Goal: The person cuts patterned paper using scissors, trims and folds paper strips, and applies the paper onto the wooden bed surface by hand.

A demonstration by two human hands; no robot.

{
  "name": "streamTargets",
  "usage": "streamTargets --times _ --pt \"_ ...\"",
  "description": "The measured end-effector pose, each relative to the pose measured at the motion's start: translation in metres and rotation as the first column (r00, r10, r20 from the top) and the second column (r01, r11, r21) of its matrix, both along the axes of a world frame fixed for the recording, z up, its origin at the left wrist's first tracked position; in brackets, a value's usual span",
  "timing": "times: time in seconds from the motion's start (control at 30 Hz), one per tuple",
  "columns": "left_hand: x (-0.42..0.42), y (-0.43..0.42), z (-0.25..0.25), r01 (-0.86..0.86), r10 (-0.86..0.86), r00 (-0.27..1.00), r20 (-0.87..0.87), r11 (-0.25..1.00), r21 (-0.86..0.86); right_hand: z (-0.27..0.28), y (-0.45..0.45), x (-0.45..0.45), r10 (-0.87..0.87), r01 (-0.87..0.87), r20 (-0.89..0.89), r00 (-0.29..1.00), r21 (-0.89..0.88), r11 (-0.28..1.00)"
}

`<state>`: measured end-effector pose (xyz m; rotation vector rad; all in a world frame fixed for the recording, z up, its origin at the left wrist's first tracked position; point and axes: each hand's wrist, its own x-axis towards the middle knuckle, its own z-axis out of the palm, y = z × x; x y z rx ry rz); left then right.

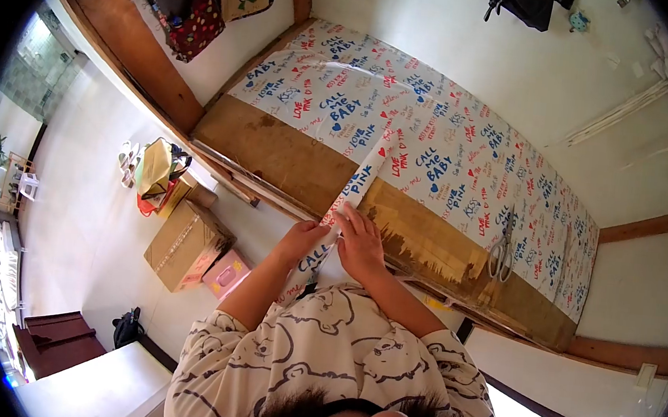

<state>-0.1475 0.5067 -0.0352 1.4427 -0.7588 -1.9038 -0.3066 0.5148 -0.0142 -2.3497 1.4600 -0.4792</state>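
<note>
A narrow strip of white sheet [360,181], printed with red and blue lettering, runs from the wooden surface down toward my body. My left hand [301,243] grips its left edge, fingers bent and closed. Against the strip's right edge, my right hand [362,247] has its fingers bent over it and appears to pinch it; its thumb is hidden. A wide sheet of the same print [433,165] covers most of the wooden surface. Scissors [502,255] lie to the right, partly on the sheet and partly on bare wood.
Bare brown wood [279,152] with peeling patches shows along the near edge. On the floor at left stand a cardboard box [186,247], a pink box [227,273] and bags [164,170]. Fabric pouches [208,7] hang at upper left; a black bag [526,4] is at the top.
</note>
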Motion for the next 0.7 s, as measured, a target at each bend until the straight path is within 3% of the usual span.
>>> streamTargets --times 0.3,0.47,0.53,0.57,0.63,0.7 --pt "0.002 -0.003 0.000 0.030 -0.020 0.996 -0.092 0.994 0.100 0.003 0.000 -0.001 0.000 0.000 0.007 1.000 0.024 1.000" --pt "0.001 0.003 -0.006 0.016 -0.016 0.996 -0.083 1.000 0.003 0.006 0.001 -0.005 -0.003 -0.004 0.089 0.996 0.082 0.997" --pt "0.003 0.005 -0.002 0.013 -0.017 0.994 -0.104 0.999 -0.038 0.004 0.003 -0.011 -0.106 0.076 0.442 0.891 0.085 0.993" --pt "0.007 0.007 0.001 0.028 -0.032 0.982 -0.185 0.999 -0.025 0.003 0.003 -0.016 -0.106 0.077 0.443 0.890 0.083 0.994" --pt "0.008 0.012 0.011 0.043 -0.045 0.963 -0.265 0.999 -0.011 0.009 0.004 -0.024 -0.386 0.165 0.509 0.770 0.424 0.890" --pt "0.005 0.013 0.020 0.087 -0.016 0.827 -0.562 0.991 0.100 -0.017 -0.003 -0.028 -0.403 0.160 0.576 0.711 0.425 0.891"
